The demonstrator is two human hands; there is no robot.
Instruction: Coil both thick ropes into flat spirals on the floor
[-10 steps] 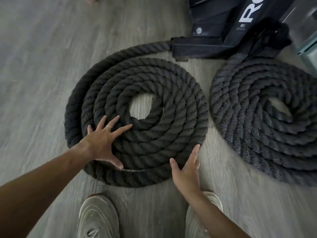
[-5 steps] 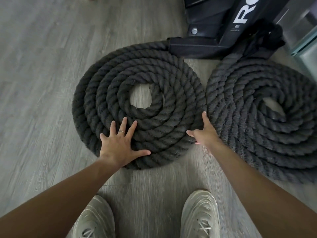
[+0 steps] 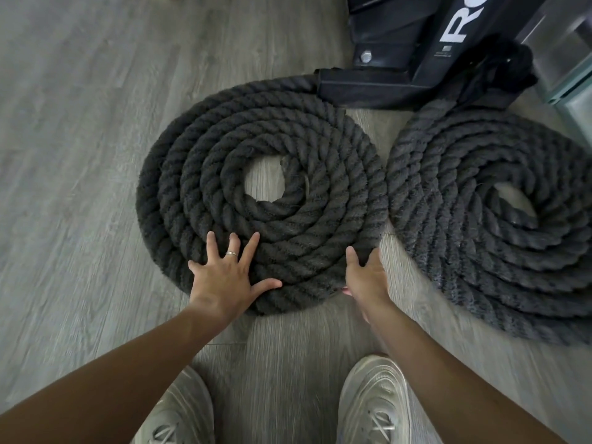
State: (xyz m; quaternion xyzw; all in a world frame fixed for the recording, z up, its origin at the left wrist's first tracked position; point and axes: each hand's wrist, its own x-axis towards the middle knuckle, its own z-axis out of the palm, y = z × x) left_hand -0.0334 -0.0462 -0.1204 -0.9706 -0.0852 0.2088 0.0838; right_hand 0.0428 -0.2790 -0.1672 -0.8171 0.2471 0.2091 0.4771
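Observation:
Two thick black ropes lie coiled as flat spirals on the grey wood floor. The left coil [image 3: 288, 155] sits in the middle of the head view, the right coil [image 3: 480, 238] beside it, and their rims touch. My left hand [image 3: 226, 277] rests flat with fingers spread on the near edge of the left coil. My right hand [image 3: 365, 277] presses sideways, fingers apart, against that coil's near right rim. Both ropes run up to a black machine base.
A black gym machine base [image 3: 400, 59] with white lettering stands at the back, where the rope ends are anchored. My two pale sneakers [image 3: 374, 402] stand close to the coils. Grey floor [image 3: 70, 155] stretches to the left.
The left coil has slid right and forward and now touches the right coil. My right hand went from the near rim up into the gap between coils, then back down the rim.

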